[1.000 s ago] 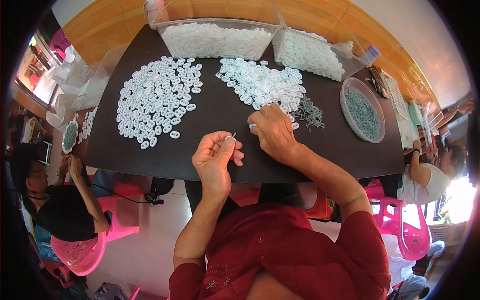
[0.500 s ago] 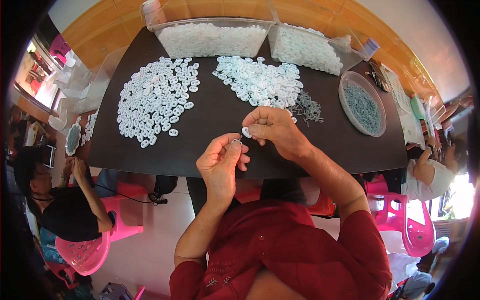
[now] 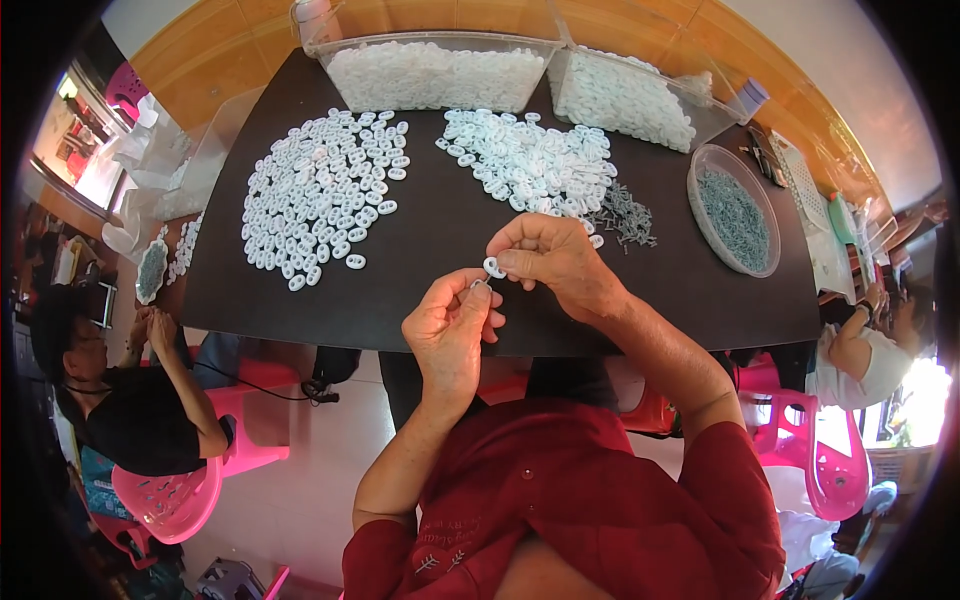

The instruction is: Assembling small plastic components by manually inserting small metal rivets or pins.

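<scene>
Above the table's near edge, my right hand [image 3: 556,262] pinches a small white oval plastic piece with holes [image 3: 493,267] between thumb and fingertips. Just below and to its left, my left hand [image 3: 450,328] grips another small white piece [image 3: 480,285], mostly hidden under the thumb. The two pieces almost meet; whether they touch I cannot tell. Beyond my hands lies a heap of white oval pieces [image 3: 535,160], with a small pile of grey screw-like pins [image 3: 628,214] at its right. A second spread of white two-holed pieces [image 3: 315,195] covers the table's left side.
Two clear bins [image 3: 440,103] of white pieces stand along the back of the dark table [image 3: 330,310]. A round tub [image 3: 773,250] of grey pins is at the right. One person [image 3: 130,410] sits at the left, another [image 3: 860,355] at the right, near pink chairs [image 3: 815,450].
The white piece in my right hand has turned, showing its holes more, and sits closer over the left fingertips. The whole view has shifted slightly, moving everything a little rightward.
</scene>
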A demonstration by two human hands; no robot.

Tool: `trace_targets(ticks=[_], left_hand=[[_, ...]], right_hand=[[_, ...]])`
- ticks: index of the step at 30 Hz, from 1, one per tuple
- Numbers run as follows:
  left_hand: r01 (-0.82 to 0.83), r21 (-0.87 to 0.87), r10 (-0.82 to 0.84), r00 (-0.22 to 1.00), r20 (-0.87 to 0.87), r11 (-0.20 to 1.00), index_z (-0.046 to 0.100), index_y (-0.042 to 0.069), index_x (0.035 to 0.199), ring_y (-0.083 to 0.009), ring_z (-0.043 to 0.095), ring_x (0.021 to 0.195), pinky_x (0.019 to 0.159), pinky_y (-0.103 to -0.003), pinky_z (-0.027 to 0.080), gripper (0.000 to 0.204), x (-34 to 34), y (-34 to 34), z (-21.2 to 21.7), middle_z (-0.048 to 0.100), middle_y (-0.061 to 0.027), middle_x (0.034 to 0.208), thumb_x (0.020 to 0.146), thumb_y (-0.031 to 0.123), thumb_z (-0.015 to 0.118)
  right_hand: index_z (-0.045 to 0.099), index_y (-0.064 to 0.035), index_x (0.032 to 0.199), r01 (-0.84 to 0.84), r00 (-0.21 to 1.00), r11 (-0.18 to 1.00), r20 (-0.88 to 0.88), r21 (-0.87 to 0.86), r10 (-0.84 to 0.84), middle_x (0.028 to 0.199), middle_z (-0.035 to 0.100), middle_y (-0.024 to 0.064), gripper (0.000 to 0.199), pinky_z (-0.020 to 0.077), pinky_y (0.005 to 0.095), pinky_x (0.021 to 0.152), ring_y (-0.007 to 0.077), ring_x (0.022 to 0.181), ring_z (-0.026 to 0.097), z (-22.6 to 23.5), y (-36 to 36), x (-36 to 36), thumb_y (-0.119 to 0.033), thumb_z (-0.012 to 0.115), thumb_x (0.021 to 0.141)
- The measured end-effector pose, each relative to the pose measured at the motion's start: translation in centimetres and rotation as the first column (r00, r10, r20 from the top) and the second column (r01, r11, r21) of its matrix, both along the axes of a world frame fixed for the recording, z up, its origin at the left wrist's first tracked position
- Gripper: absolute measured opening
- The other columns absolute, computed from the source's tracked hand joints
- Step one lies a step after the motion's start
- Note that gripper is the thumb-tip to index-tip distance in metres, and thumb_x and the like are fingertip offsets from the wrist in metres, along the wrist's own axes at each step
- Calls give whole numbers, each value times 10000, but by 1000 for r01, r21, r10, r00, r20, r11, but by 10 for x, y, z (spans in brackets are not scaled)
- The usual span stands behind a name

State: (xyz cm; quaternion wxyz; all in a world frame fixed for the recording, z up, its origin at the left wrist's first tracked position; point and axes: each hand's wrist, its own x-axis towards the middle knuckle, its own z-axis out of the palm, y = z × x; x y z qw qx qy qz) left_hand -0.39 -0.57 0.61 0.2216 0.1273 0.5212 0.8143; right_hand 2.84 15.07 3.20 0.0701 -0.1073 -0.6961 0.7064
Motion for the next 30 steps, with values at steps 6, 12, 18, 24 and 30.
trace_targets(ticks=[6, 12, 18, 24, 30], left_hand=[[-12, -12, 12, 1000, -14, 1000, 595, -43, 1039, -84, 563, 597, 484, -181, 425, 173, 1, 0, -2, 625, -76, 790, 897, 53, 570], [-27, -38, 25, 998, -55, 999, 591, -37, 1045, -71, 558, 603, 489, -177, 425, 175, 3, 0, -2, 622, -64, 787, 900, 56, 567], [-41, -3, 41, 996, -76, 999, 572, -24, 1091, -67, 559, 612, 496, -177, 432, 205, 3, 2, -4, 617, -52, 794, 903, 59, 568], [-44, 38, 46, 996, -74, 998, 553, -29, 1121, -75, 566, 618, 501, -185, 445, 231, 2, 4, -7, 618, -59, 801, 905, 51, 564], [-76, 98, 83, 994, -70, 992, 537, -50, 1142, -105, 587, 631, 522, -207, 475, 253, 1, 6, -10, 623, -86, 807, 905, 37, 558]], right_hand=[[631, 20, 902, -14, 1000, 999, 22, 34, 13, 741, 614, 23, 141, 410, 185, 524, 50, 625, 529, 3, -1, 0, -90, 656, 817], [638, 7, 898, 1, 1000, 994, -25, 109, 1, 735, 620, 9, 112, 409, 178, 527, 37, 630, 528, 3, -4, 1, -81, 649, 829], [647, -9, 885, 9, 999, 991, -39, 132, -4, 721, 617, -2, 80, 407, 178, 529, 31, 628, 523, 4, -8, 2, -68, 644, 832], [651, 0, 865, 8, 998, 987, -60, 161, 1, 710, 616, -2, 58, 426, 185, 551, 35, 643, 535, 3, -14, 2, -41, 638, 826], [656, 34, 865, 52, 992, 969, -125, 242, -22, 743, 625, 65, 99, 483, 232, 581, 89, 664, 597, 3, -20, 3, 31, 575, 807]])
